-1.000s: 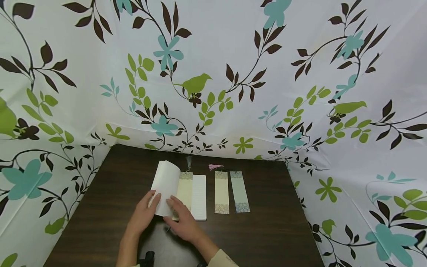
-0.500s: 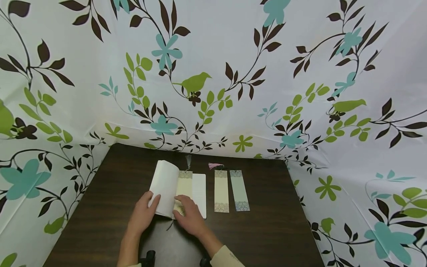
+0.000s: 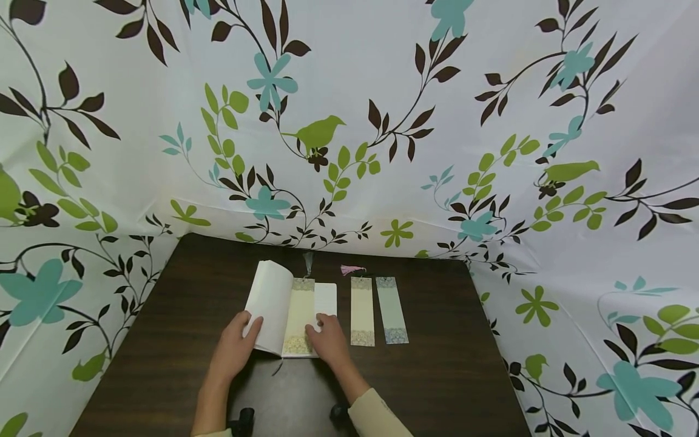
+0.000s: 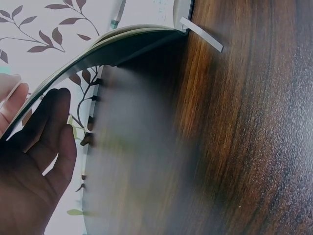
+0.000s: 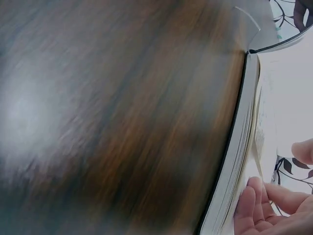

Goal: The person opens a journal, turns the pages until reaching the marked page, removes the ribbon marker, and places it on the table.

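An open notebook [image 3: 270,303] with white pages lies on the table, its left part lifted and bent. My left hand [image 3: 236,347] holds that left part by its outer edge, thumb over the page and fingers behind the dark cover in the left wrist view. On the right page lies a cream bookmark [image 3: 300,312] with a patterned lower end and a grey tassel [image 3: 309,264] beyond the top edge. My right hand [image 3: 330,341] rests on the right page beside the bookmark's lower right edge. In the right wrist view its fingers [image 5: 252,200] are bent against the page.
To the right of the notebook lie a cream bookmark [image 3: 362,312] with a pink tassel [image 3: 352,269] and a pale blue-green bookmark [image 3: 392,309]. A ribbon [image 4: 203,34] sticks out below the notebook's spine. Patterned white fabric [image 3: 382,121] surrounds the dark wooden table [image 3: 448,376].
My right hand has moved right, from the notebook's inner fold across the bookmark onto the right page. More of the bookmark now shows. My left hand keeps its hold on the notebook.
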The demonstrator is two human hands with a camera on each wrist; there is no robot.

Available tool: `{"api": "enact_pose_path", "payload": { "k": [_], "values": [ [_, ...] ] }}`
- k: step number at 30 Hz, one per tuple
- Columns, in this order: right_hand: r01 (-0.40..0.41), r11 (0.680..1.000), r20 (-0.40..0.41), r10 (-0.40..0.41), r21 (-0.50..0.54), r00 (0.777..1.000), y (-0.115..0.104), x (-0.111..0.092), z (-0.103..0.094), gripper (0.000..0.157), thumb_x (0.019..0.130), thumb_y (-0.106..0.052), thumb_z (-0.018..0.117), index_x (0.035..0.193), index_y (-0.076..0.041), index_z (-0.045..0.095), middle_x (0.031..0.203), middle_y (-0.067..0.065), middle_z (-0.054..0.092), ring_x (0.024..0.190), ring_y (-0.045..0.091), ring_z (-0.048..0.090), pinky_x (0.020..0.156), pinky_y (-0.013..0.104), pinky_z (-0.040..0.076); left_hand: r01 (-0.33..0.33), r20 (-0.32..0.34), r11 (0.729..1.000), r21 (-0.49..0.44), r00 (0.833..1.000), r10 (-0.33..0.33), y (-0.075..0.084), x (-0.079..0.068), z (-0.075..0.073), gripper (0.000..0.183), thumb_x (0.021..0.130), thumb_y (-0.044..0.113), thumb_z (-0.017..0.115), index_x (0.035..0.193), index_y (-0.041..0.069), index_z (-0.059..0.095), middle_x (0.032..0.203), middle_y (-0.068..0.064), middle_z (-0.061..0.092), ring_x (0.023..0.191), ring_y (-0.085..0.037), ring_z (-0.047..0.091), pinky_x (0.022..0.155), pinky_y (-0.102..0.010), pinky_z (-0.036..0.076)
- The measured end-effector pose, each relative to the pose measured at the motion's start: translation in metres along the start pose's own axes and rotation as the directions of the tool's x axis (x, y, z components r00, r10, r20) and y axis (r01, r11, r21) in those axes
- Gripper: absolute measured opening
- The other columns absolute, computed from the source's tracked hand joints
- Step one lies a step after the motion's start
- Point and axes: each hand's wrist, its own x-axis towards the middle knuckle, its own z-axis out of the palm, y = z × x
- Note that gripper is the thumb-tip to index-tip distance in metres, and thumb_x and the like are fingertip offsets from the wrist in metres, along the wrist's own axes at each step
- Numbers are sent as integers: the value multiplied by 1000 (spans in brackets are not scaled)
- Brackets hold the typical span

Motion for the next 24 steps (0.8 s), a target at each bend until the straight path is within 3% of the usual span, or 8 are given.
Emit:
{"api": "enact_pose_path", "payload": {
  "k": [2, 6, 11, 16, 24],
  "values": [
    [11, 1000, 0, -11, 28, 1000, -1, 2, 1, 33, 101, -30, 69, 108, 2, 69, 109, 12, 65, 96, 21, 57, 80, 41, 48, 1, 5, 1000, -5, 1000, -1, 0, 0, 0, 34, 114, 35, 56, 97, 7, 48, 91, -7, 52, 82, -17, 48, 71, -29, 39],
    [-20, 984, -14, 23, 179, 1000, -3, 2, 4, 37, 99, -23, 71, 126, 2, 70, 112, 14, 70, 97, 21, 63, 87, 42, 54, 1, 8, 1000, -12, 1000, -1, 0, -1, 0, 34, 114, 35, 57, 97, 7, 48, 91, -8, 51, 82, -17, 48, 71, -29, 39],
    [-49, 931, -11, 56, 362, 998, -7, 1, 7, 22, 99, -15, 72, 113, 2, 70, 98, 12, 74, 84, 12, 63, 76, 32, 53, 5, 2, 1000, 1, 1000, -5, 0, -1, 1, 31, 113, 35, 58, 100, 8, 50, 94, -8, 56, 86, -19, 51, 73, -30, 40],
    [-52, 904, -6, 60, 423, 998, -7, -1, 10, 15, 100, -14, 72, 96, 0, 73, 84, 9, 73, 70, 7, 56, 67, 27, 47, 20, 8, 1000, 4, 1000, -20, 0, -2, 1, 28, 113, 36, 59, 104, 10, 53, 101, -7, 63, 88, -18, 54, 74, -31, 43],
    [-6, 886, -69, 43, 465, 997, 4, 7, -11, 15, 105, -12, 68, 100, 1, 70, 82, 9, 71, 68, 10, 59, 62, 28, 49, 8, 10, 1000, -16, 1000, -8, -2, -2, 0, 26, 113, 35, 58, 108, 10, 56, 107, -10, 69, 90, -18, 57, 76, -31, 46]
  ]
}}
